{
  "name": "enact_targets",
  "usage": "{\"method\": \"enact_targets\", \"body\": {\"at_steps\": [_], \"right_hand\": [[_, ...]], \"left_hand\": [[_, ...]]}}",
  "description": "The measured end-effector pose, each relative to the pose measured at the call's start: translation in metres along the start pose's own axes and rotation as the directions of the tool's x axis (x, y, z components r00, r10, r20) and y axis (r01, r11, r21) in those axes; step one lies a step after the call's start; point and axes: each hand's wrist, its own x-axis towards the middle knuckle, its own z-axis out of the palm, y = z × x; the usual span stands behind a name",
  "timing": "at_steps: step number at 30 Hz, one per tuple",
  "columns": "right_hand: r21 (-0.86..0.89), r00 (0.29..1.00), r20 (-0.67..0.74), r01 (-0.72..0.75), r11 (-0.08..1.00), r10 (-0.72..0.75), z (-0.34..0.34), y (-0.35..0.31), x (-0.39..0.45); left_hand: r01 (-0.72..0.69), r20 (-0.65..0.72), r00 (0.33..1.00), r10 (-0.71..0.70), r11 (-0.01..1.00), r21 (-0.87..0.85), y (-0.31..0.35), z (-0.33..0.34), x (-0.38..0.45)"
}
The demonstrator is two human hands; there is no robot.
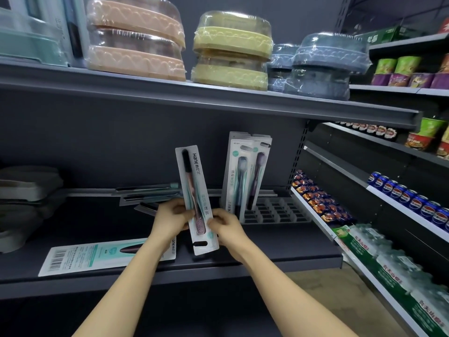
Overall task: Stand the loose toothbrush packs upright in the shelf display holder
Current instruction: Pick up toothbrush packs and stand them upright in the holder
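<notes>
1. Head view: both hands hold one toothbrush pack [194, 190] in front of the dark shelf [267, 239], just left of the display holder [277, 211].
2. Left hand [171, 218] curls its fingers and thumb round the pack's left edge.
3. Right hand [224, 226] pinches the pack's right edge near its lower end.
4. The held pack is tilted, its hang-hole end down.
5. Upright packs [245, 176] stand in the holder's left end.
6. Left of the holder, loose packs [148, 193] lie flat at the shelf's back.
7. Another flat pack [97, 257] lies at the shelf's front edge, partly under the left forearm.
</notes>
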Motion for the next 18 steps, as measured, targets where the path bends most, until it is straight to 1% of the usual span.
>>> {"method": "enact_targets", "body": {"at_steps": [3,5,8,10,11,13,14,16,18], "right_hand": [[0.029,0.987,-0.101,0.127,0.991,-0.124,-0.010,-0.006,-0.004],[0.039,0.953,-0.201,0.237,0.971,-0.225,-0.021,-0.012,-0.008],[-0.004,0.868,-0.334,0.389,0.921,-0.368,-0.043,-0.028,-0.010],[-0.016,0.823,-0.361,0.466,0.885,-0.439,-0.059,-0.044,-0.012],[-0.021,0.814,-0.350,0.489,0.872,-0.464,-0.067,-0.052,-0.014],[-0.079,0.833,-0.277,0.476,0.876,-0.478,-0.084,-0.064,-0.017],[-0.149,0.858,-0.221,0.440,0.885,-0.464,-0.092,-0.068,-0.018],[-0.340,0.911,-0.113,0.340,0.877,-0.397,-0.109,-0.071,-0.021],[-0.463,0.943,-0.082,0.251,0.850,-0.322,-0.125,-0.068,-0.022]], "left_hand": [[-0.026,0.045,0.999,0.028,0.999,-0.029,0.003,-0.001,-0.010],[-0.051,0.082,0.995,0.052,0.999,-0.006,0.005,-0.006,-0.017],[-0.132,0.187,0.977,0.102,0.979,0.154,0.012,-0.015,-0.021],[-0.179,0.283,0.953,0.107,0.953,0.243,0.018,-0.015,-0.022],[-0.196,0.327,0.940,0.102,0.942,0.272,0.021,-0.014,-0.023],[-0.217,0.383,0.920,0.090,0.928,0.302,0.026,-0.006,-0.022],[-0.225,0.396,0.914,0.089,0.924,0.310,0.029,-0.002,-0.021],[-0.258,0.409,0.907,0.098,0.898,0.356,0.034,0.008,-0.018],[-0.307,0.431,0.896,0.107,0.852,0.425,0.036,0.017,-0.013]]}}
